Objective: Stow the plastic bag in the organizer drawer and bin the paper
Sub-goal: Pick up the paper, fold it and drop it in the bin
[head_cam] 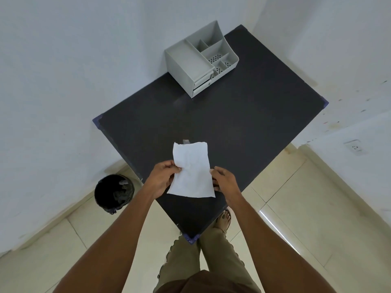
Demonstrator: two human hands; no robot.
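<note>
I hold the paper (191, 172) between both hands above the near part of the table (243, 127) — my left hand (164, 175) pinches its left edge, my right hand (223, 180) is closed on its right edge. It is a thin, white, crinkled sheet with a ragged torn top, soft enough to sag at the lower corners. To do this step well, I judge I should crumple it into a tight ball first, so it drops cleanly rather than floating. The bin (114, 192) stands on the tiled floor to my left, just beside the table — round, dark, lined with a glossy black bag. Something small and greyish peeks out behind the paper's top edge; possibly the plastic bag, but I cannot tell. Farther off, in the table's far corner, sits the organizer (201, 60): matte grey plastic, boxy, with open compartments and two shut drawers (201, 84).
</note>
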